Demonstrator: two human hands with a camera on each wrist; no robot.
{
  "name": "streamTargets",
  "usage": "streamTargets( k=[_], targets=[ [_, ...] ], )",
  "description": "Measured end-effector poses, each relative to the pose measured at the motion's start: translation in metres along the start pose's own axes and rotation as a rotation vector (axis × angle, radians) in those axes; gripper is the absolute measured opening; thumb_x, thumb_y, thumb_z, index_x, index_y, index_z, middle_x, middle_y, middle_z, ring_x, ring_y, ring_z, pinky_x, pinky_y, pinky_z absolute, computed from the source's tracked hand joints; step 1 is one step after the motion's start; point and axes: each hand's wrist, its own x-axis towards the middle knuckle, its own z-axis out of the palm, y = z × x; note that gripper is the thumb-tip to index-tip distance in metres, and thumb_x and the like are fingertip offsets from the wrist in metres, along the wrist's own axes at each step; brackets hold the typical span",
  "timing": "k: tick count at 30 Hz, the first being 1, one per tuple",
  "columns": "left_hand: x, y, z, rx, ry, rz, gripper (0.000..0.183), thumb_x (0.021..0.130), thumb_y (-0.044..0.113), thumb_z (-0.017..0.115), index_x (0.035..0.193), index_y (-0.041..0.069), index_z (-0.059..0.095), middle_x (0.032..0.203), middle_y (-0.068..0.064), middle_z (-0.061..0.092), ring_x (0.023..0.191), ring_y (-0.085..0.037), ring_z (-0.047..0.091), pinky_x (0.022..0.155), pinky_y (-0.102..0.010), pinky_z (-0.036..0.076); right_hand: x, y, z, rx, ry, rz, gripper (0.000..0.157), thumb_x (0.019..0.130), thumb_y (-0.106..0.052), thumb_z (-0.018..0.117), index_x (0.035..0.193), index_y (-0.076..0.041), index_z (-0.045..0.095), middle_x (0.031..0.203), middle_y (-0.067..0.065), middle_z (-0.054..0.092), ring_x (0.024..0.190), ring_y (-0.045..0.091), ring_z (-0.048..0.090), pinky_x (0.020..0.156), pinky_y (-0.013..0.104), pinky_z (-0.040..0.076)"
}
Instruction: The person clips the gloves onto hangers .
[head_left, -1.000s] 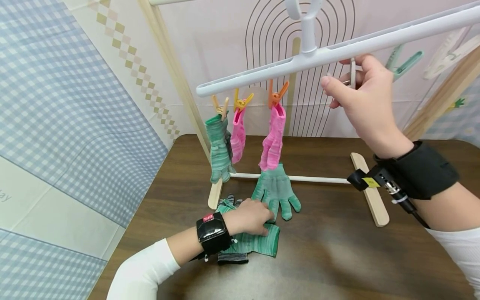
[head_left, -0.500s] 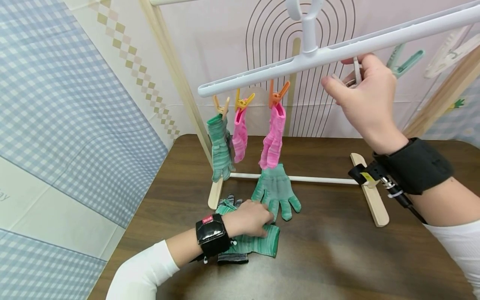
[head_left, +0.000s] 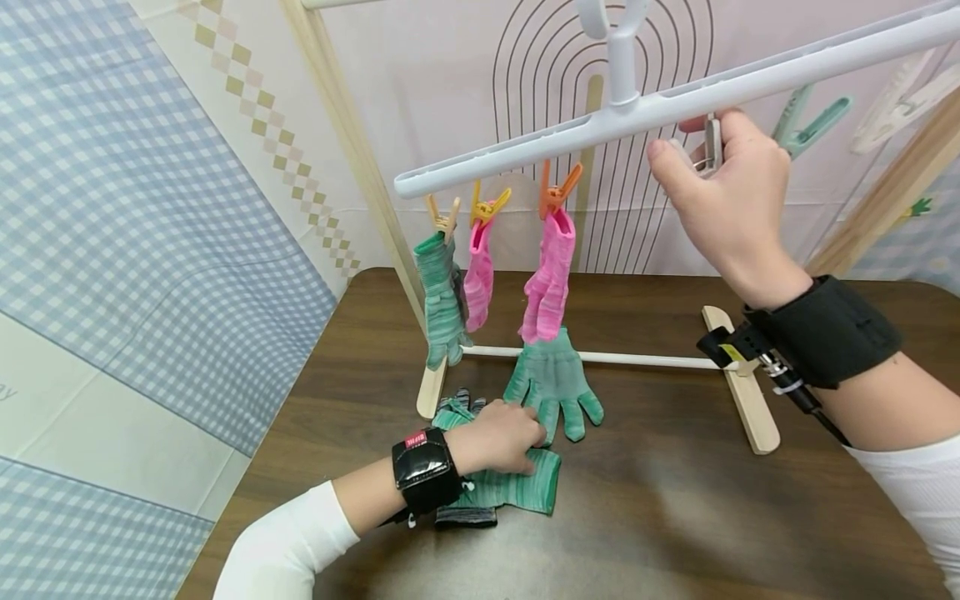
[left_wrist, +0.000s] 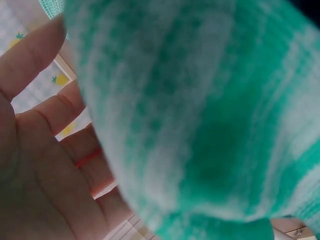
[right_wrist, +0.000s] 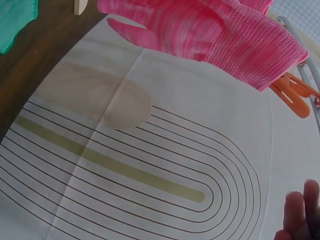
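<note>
My right hand [head_left: 731, 196] pinches a pale grey clothespin [head_left: 712, 143] between thumb and fingers, just under the white hanger bar [head_left: 592, 131]. In the right wrist view only some fingertips [right_wrist: 302, 212] show at the lower right edge. On the table my left hand [head_left: 498, 437] rests on a green striped glove [head_left: 528, 483], its fingers lying loosely. The left wrist view is mostly filled by blurred green fabric [left_wrist: 200, 115] beside relaxed fingers. Another green glove [head_left: 552, 379] lies flat just behind. A dark grey cuff [head_left: 466, 517] sticks out below the striped one.
A green glove [head_left: 442, 300], a small pink piece [head_left: 479, 283] and a pink glove [head_left: 551, 271] hang from beige, yellow and orange clothespins [head_left: 555, 198]. A mint clothespin [head_left: 817, 125] hangs at right. The wooden stand's feet [head_left: 750, 400] and white crossbar [head_left: 645, 360] sit on the table.
The right hand and wrist have shifted slightly, and the grey clothespin stands a little further right between the fingers. Hanger and hanging gloves sway a little. The left hand stays put.
</note>
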Motion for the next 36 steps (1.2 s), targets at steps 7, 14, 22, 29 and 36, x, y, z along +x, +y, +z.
streamTargets(
  k=[7,14,22,29,36],
  targets=[
    [0.001,0.001,0.003,0.003,0.015,-0.007,0.019,0.075,0.041,0.067,0.084,0.025,0.063,0.084,0.006,0.052,0.072,-0.010,0.048,0.061,-0.025,0.038,-0.002,0.000,-0.001,-0.022,-0.042,-0.003,0.022,0.076,-0.034,0.058,0.087,-0.015,0.058,0.062,-0.023,0.046,0.051,-0.004,0.039,0.053,0.018,0.026],
    [0.001,0.003,0.005,-0.003,0.028,-0.021,0.019,0.072,0.040,0.070,0.079,0.024,0.062,0.085,0.005,0.050,0.074,-0.011,0.044,0.059,-0.024,0.035,-0.005,-0.001,-0.002,-0.029,-0.111,-0.022,0.037,0.079,-0.035,0.054,0.097,-0.003,0.060,0.059,-0.033,0.047,0.050,-0.013,0.045,0.048,0.017,0.028],
    [0.002,0.005,0.007,0.032,0.014,-0.021,0.020,0.072,0.037,0.070,0.071,0.025,0.055,0.083,0.006,0.048,0.072,-0.010,0.040,0.060,-0.022,0.033,-0.010,-0.002,-0.003,-0.035,-0.141,-0.044,0.039,0.080,-0.036,0.054,0.101,-0.004,0.059,0.058,-0.034,0.046,0.048,-0.012,0.043,0.050,0.018,0.026],
    [0.001,0.005,0.007,0.019,0.004,-0.007,0.028,0.075,0.031,0.069,0.061,0.022,0.046,0.073,0.007,0.042,0.066,-0.010,0.036,0.055,-0.021,0.027,-0.014,0.000,-0.001,-0.009,-0.146,-0.055,0.037,0.082,-0.036,0.050,0.103,-0.007,0.058,0.059,-0.029,0.048,0.052,-0.012,0.048,0.045,0.019,0.028],
    [0.000,0.006,0.007,0.014,0.010,0.012,0.032,0.077,0.025,0.066,0.057,0.021,0.041,0.068,0.007,0.040,0.063,-0.010,0.034,0.053,-0.021,0.024,-0.016,0.003,0.001,0.007,-0.165,-0.050,0.036,0.083,-0.037,0.050,0.103,-0.008,0.057,0.059,-0.028,0.050,0.052,-0.010,0.049,0.045,0.018,0.029]
  ],
)
